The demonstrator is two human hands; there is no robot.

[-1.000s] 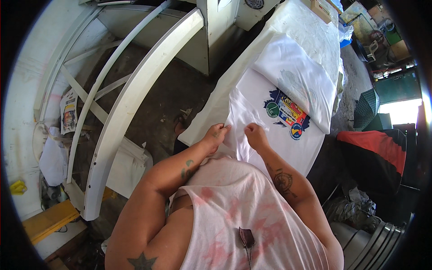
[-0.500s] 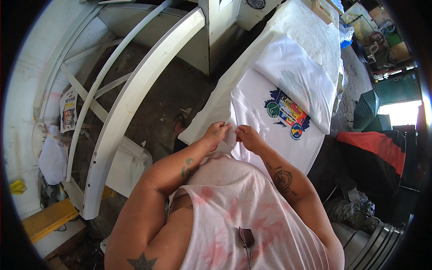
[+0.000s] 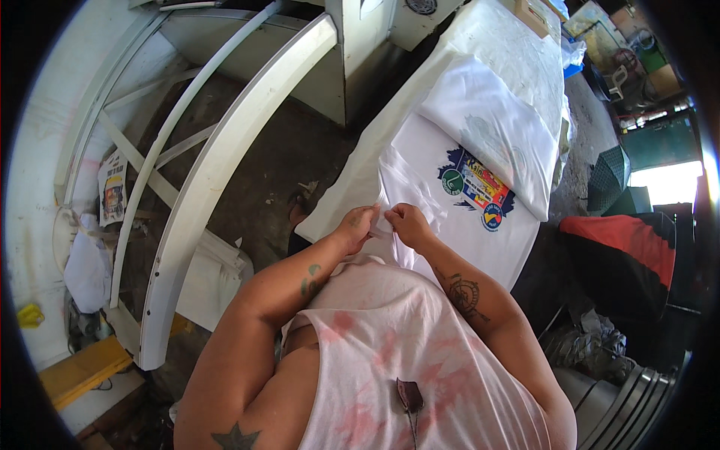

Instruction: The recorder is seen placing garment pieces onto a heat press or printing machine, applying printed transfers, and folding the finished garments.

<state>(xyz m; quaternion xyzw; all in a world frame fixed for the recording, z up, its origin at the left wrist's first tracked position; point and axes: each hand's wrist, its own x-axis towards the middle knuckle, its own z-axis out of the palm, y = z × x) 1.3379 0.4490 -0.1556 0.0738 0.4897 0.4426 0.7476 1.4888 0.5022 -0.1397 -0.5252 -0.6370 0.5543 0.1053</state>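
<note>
A white T-shirt (image 3: 431, 157) with a bright printed design lies on the long table in front of me, its far part folded back over itself. At its near left edge, my left hand (image 3: 360, 227) pinches the white cloth. Close beside it, my right hand (image 3: 409, 225) is also closed on the shirt's fabric, fingers pressed together. A small gathered bit of cloth shows between the two hands. The fingertips partly hide the exact piece they grip.
The table (image 3: 352, 172) has a pale cover and runs away to the far right, with a wooden box (image 3: 531, 16) at its far end. A curved white frame (image 3: 217, 176) stands left. To the right are a red and black cloth-covered thing (image 3: 622, 247) and a dark umbrella (image 3: 609, 180).
My right hand has shifted slightly left and up, nearer to my left hand. The cloth between the hands has moved a little; both hands keep their hold.
</note>
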